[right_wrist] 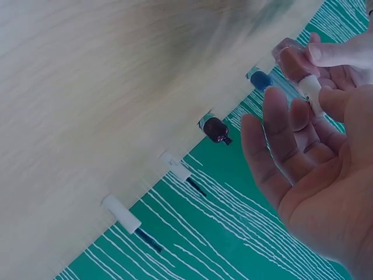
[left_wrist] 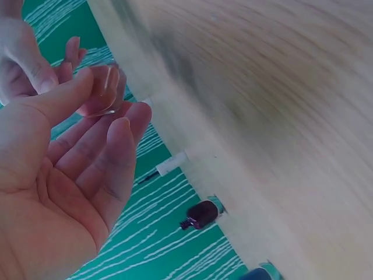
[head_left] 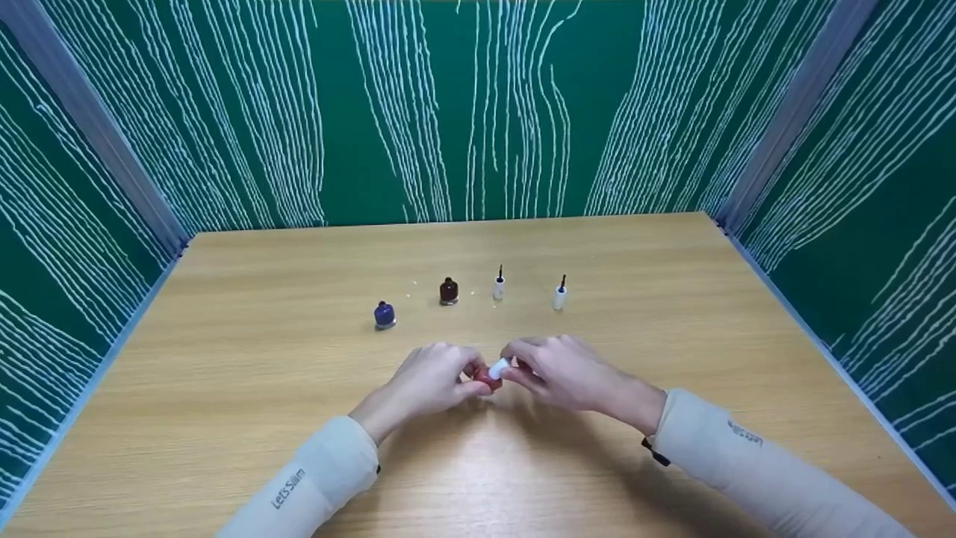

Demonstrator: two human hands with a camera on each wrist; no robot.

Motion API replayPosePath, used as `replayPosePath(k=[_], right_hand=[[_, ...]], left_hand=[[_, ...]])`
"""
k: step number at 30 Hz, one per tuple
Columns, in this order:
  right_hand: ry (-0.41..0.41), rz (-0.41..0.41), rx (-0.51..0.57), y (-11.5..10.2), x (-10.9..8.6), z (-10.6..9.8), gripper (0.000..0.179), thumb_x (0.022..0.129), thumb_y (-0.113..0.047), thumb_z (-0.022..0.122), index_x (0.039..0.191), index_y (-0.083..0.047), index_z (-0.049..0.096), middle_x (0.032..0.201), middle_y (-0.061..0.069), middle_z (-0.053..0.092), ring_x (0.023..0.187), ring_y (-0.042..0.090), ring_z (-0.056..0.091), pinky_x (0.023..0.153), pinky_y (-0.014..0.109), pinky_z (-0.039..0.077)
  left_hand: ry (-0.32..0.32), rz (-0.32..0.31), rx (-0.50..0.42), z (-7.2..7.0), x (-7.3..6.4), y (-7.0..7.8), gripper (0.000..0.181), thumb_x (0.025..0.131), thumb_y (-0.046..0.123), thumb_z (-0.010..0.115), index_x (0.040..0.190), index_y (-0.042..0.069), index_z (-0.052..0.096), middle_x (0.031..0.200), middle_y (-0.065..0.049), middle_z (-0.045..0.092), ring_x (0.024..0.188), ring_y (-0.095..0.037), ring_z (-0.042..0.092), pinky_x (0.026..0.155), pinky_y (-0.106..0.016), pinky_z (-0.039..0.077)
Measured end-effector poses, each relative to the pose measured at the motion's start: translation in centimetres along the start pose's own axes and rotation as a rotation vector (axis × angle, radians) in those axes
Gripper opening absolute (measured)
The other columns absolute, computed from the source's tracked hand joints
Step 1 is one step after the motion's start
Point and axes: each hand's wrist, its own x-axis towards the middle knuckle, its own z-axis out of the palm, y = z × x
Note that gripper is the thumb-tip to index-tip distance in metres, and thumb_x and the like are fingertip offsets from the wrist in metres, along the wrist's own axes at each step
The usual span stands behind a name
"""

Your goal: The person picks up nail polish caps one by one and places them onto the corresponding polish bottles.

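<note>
Between thumb and fingers, my left hand (head_left: 433, 375) pinches a small nail polish bottle (head_left: 489, 382) filled with red polish. In the left wrist view the clear glass base of that bottle (left_wrist: 104, 93) shows past the thumb. Its white cap (head_left: 499, 367) is pinched by my right hand (head_left: 562, 371), tilted up and to the right. The right wrist view shows the white cap (right_wrist: 312, 92) at the neck of the bottle, with both hands close together. Beyond the hands stand a blue nail polish bottle (head_left: 385, 315) and a dark red one (head_left: 448, 291), both uncapped.
Two white caps stand upright on the wooden table (head_left: 261, 359), brushes pointing up: one cap (head_left: 499, 288) near the middle, another cap (head_left: 559, 297) farther right. Small white specks lie around the dark bottle. Green walls with white wavy lines enclose the table's back and sides.
</note>
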Motion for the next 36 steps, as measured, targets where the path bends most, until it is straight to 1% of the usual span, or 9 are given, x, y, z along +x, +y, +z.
replayPosePath(k=[4,8,13,18,21,24,27,31,36], right_hand=[[0.022,0.016,0.019,0.0,0.7,0.3,0.025,0.099,-0.032,0.068,0.11,-0.009,0.07,0.085,-0.002,0.068,0.059,0.005,0.051,0.05,0.02,0.043],[0.004,0.041,0.049,0.1,1.6,1.0,0.028,0.096,-0.026,0.073,0.114,-0.005,0.071,0.089,0.002,0.072,0.063,0.008,0.058,0.054,0.023,0.048],[-0.035,0.079,0.117,0.0,2.9,2.2,0.027,0.095,-0.02,0.074,0.115,-0.002,0.071,0.096,0.007,0.075,0.079,0.015,0.069,0.068,0.028,0.056],[-0.053,0.107,0.161,0.0,4.1,3.4,0.021,0.095,-0.02,0.074,0.11,-0.006,0.073,0.093,0.003,0.074,0.077,0.012,0.067,0.066,0.027,0.054],[-0.06,0.129,0.165,-0.1,4.5,3.8,0.017,0.095,-0.022,0.074,0.106,-0.009,0.073,0.09,-0.001,0.073,0.073,0.008,0.063,0.063,0.024,0.051],[-0.062,0.138,0.166,-0.1,4.9,4.1,0.014,0.095,-0.022,0.074,0.104,-0.01,0.073,0.09,-0.002,0.073,0.071,0.007,0.061,0.063,0.023,0.051],[-0.067,0.139,0.16,-0.3,5.2,4.4,0.013,0.095,-0.02,0.073,0.104,-0.01,0.073,0.091,-0.002,0.073,0.072,0.008,0.062,0.064,0.023,0.051],[-0.08,0.132,0.139,-0.6,5.5,4.8,0.013,0.095,-0.02,0.074,0.103,-0.011,0.073,0.092,-0.002,0.073,0.071,0.008,0.06,0.062,0.023,0.049],[-0.09,0.12,0.094,-0.7,5.7,5.0,0.015,0.094,-0.023,0.075,0.101,-0.01,0.073,0.091,-0.002,0.072,0.069,0.007,0.056,0.059,0.024,0.046]], left_hand=[[-0.014,-0.065,-0.079,-0.1,-0.3,-1.1,0.015,0.093,0.03,0.076,0.101,0.018,0.072,0.099,0.005,0.074,0.084,-0.009,0.065,0.076,-0.031,0.051],[0.016,-0.13,-0.127,-0.3,-0.6,-2.1,0.021,0.093,0.027,0.075,0.108,0.014,0.071,0.105,-0.001,0.074,0.097,-0.017,0.069,0.087,-0.037,0.053],[0.059,-0.159,-0.124,-0.2,-0.9,-2.9,0.024,0.095,0.023,0.074,0.115,0.01,0.069,0.113,-0.008,0.073,0.108,-0.026,0.068,0.096,-0.045,0.05],[0.08,-0.168,-0.121,0.0,-1.0,-3.0,0.022,0.096,0.02,0.072,0.114,0.01,0.068,0.116,-0.01,0.072,0.113,-0.029,0.066,0.099,-0.048,0.049],[0.083,-0.174,-0.115,0.1,-1.1,-3.1,0.021,0.096,0.021,0.071,0.114,0.01,0.068,0.116,-0.011,0.072,0.113,-0.03,0.066,0.098,-0.047,0.049],[0.088,-0.187,-0.11,0.2,-1.2,-3.2,0.02,0.096,0.022,0.071,0.112,0.01,0.068,0.114,-0.01,0.072,0.109,-0.028,0.067,0.096,-0.046,0.05],[0.093,-0.202,-0.101,0.0,-1.4,-3.3,0.018,0.095,0.022,0.073,0.109,0.012,0.068,0.108,-0.006,0.072,0.101,-0.023,0.067,0.09,-0.043,0.051],[0.081,-0.221,-0.075,-0.2,-1.5,-3.4,0.017,0.094,0.021,0.074,0.107,0.012,0.07,0.1,-0.001,0.071,0.089,-0.017,0.063,0.082,-0.04,0.051],[0.081,-0.204,-0.028,0.0,-1.6,-3.6,0.017,0.092,0.02,0.076,0.106,0.011,0.072,0.093,0.001,0.068,0.084,-0.017,0.061,0.08,-0.041,0.05]])
